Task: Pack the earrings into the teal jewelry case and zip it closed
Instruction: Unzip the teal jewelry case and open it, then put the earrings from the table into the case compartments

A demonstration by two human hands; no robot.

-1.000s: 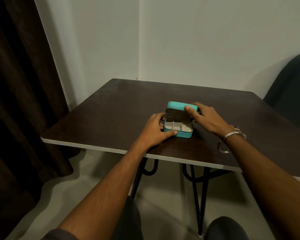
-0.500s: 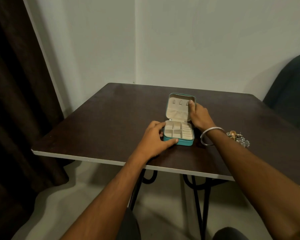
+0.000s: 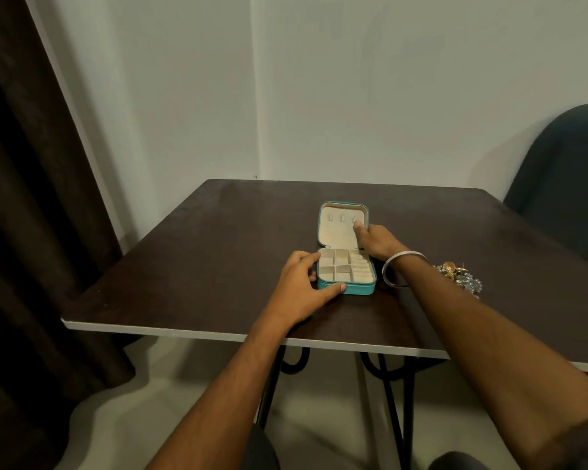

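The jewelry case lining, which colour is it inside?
Cream or off-white, seen in the head view inside the open teal jewelry case.

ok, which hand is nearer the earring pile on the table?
Right. The right hand lies on the open case lid, its wrist just left of the earrings. The left hand holds the case base's far side.

I see a dark brown table (image 3: 218,266) on black legs, a dark curtain (image 3: 31,198) beyond its left edge, and a dark chair (image 3: 564,184) at its far right corner.
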